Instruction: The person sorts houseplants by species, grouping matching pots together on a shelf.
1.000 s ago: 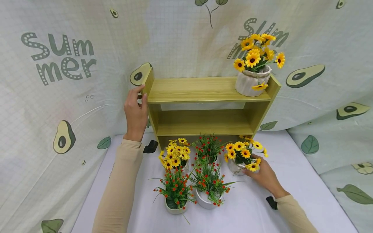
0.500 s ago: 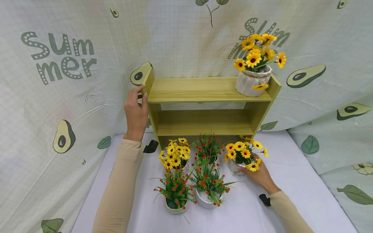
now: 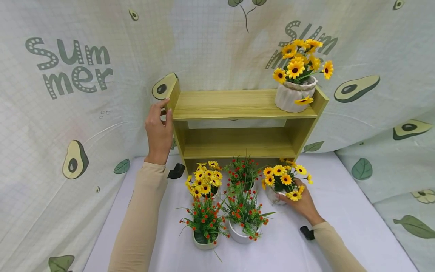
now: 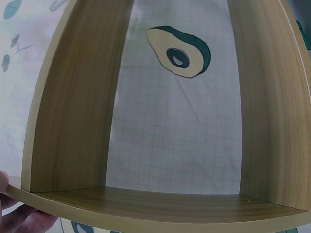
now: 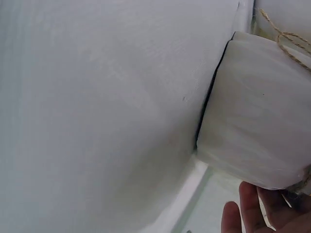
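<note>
At the upper left corner of the wooden shelf (image 3: 231, 102), my left hand (image 3: 159, 130) pinches the side panel by its front edge. In the left wrist view, fingertips (image 4: 29, 218) show at both faces of that panel (image 4: 146, 211). My right hand (image 3: 304, 206) holds a white flowerpot (image 3: 276, 197) of yellow sunflowers (image 3: 279, 170) at the shelf's front right, on the table. The right wrist view has the pale pot (image 5: 257, 111) with its twine bow, fingers (image 5: 250, 206) curled against its side; the flowers are out of that view.
Another sunflower pot (image 3: 293, 97) stands on the top board's right end. Left of the held pot, several potted plants crowd the white table (image 3: 282, 249): yellow flowers (image 3: 204, 179) and red-flowered greenery (image 3: 244, 215). A patterned cloth (image 3: 217, 49) hangs behind the shelf.
My right hand and forearm have shifted slightly left, closer around the sunflower pot. The pot stays in nearly the same place. My left hand keeps its place on the shelf.
</note>
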The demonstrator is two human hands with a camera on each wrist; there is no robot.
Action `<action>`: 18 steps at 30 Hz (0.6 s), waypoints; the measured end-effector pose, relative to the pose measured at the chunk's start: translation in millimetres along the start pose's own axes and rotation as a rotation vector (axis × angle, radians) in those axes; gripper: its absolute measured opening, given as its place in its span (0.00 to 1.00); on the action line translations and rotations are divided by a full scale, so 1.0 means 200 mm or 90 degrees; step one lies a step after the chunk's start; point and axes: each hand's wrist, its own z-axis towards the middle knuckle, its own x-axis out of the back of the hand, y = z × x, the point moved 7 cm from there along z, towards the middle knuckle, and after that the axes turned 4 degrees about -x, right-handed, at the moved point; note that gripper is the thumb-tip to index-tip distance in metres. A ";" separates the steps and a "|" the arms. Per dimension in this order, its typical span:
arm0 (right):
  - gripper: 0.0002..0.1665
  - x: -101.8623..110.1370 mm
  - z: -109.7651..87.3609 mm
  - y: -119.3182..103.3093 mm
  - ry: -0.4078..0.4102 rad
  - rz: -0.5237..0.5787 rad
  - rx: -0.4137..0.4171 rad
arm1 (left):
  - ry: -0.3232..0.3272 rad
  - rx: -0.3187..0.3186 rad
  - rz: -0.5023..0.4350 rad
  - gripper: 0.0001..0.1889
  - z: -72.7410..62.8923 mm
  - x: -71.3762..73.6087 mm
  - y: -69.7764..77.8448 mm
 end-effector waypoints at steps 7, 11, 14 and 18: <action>0.49 0.06 -0.05 -0.09 0.069 -0.029 0.070 | 0.001 0.002 -0.002 0.17 0.00 0.00 0.00; 0.47 0.13 -0.09 -0.19 0.096 -0.035 0.124 | 0.003 0.003 -0.006 0.17 0.00 0.00 0.00; 0.47 0.18 -0.12 -0.26 0.114 -0.042 0.158 | 0.001 0.000 -0.006 0.17 0.00 0.00 0.00; 0.47 0.25 -0.16 -0.37 0.119 -0.039 0.189 | -0.002 -0.005 -0.004 0.17 0.00 0.01 0.00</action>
